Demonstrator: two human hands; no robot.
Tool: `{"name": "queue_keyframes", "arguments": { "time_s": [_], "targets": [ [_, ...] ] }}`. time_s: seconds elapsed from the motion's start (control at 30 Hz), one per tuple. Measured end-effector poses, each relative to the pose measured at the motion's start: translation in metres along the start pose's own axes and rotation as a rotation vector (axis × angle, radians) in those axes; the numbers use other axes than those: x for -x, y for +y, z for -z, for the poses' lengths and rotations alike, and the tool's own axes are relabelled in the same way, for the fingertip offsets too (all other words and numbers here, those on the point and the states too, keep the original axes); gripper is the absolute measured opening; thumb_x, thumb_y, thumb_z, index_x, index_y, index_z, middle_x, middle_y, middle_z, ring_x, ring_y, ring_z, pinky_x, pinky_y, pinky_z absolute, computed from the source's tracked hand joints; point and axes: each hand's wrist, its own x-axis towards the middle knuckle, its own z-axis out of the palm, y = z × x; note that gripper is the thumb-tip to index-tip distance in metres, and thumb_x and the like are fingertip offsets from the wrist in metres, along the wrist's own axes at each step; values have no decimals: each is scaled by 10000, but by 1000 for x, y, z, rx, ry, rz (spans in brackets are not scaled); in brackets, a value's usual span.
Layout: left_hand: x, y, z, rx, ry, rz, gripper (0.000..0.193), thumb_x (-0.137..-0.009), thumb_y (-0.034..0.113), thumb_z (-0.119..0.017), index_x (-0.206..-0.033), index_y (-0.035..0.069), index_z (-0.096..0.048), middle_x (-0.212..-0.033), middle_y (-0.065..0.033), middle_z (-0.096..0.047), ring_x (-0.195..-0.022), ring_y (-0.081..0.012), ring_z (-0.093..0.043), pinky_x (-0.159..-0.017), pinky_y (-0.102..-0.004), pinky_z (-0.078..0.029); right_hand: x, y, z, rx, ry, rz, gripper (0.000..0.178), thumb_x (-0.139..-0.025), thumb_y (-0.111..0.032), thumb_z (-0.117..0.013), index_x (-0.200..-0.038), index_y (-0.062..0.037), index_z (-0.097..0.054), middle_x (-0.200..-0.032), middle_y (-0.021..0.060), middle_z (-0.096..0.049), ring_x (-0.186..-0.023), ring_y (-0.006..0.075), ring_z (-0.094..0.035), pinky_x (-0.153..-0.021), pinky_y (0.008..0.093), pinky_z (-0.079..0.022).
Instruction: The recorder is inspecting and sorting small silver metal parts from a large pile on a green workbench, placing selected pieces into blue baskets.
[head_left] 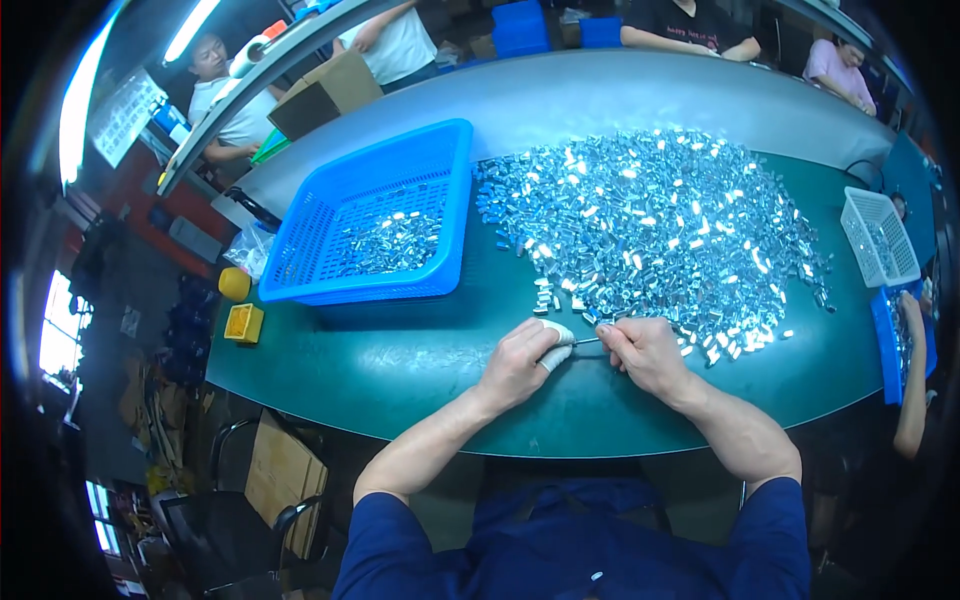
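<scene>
Hand work at a green surface [380,375], with the pile [660,235] of small, shiny metal pieces as landmark; left and right are the worker's own. On the near side of the pile, the left hand [522,355] and right hand [645,355] face each other, just apart. Between them runs a thin rod [587,342], the left fingers closed about one end and the right fingers pinching the other. Two left fingers wear white wraps [556,358]. From where I stand, I cannot tell whether either hand also hides a metal piece. At the pile's near left edge, a few loose pieces [544,298] lie close together. Left of the pile, and just beside it, stands the blue basket [458,215], its floor partly covered with similar pieces [395,243]. Farther left of the pile, beyond this basket, are a yellow box [243,323] and, near it, a rounded yellow object [234,284]. Right of the pile stands a white basket [880,240]; other people are at work beyond the pile's far side.
</scene>
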Motion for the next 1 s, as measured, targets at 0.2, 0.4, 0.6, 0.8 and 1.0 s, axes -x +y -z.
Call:
{"name": "queue_keyframes", "arguments": {
  "time_s": [0.2,0.4,0.6,0.8,1.0],
  "targets": [
    [-1,1,3,-17,-20,-23,190,-843,46,-802,-1007,35,-708,-948,-118,-708,-875,-307,-679,-764,-400,-552,2,3,-3,-9,4,37,257,-997,-214,-674,-843,-17,-732,-655,112,-673,-573,210,-668,-552,366,-504],
    [2,0,2,145,-54,122,171,-882,37,-779,-1032,19,-700,-977,-113,-708,-915,-251,-706,-810,-360,-567,4,2,-3,-63,2,123,150,-1004,-110,-656,-940,10,-722,-743,74,-699,-628,123,-657,-587,275,-527],
    [-3,4,4,353,-92,316,194,-922,51,-762,-1096,-1,-694,-1031,-88,-722,-953,-180,-719,-859,-324,-577,4,6,-6,-253,49,11,152,-1005,-104,-638,-987,16,-731,-776,87,-719,-656,137,-675,-607,292,-529],
    [-1,1,5,408,-146,430,232,-964,106,-739,-1156,-13,-687,-1033,-77,-747,-944,-140,-706,-844,-317,-579,5,6,-6,-322,-15,-35,165,-1042,-121,-615,-1038,13,-712,-814,59,-722,-686,97,-663,-591,242,-513],
    [3,-11,5,688,-208,581,213,-997,113,-703,-1177,2,-683,-999,-54,-748,-904,-116,-690,-788,-287,-568,5,2,-7,-262,-28,50,152,-1027,-87,-623,-1100,1,-723,-852,62,-746,-698,101,-681,-598,243,-523]
  ]
}}
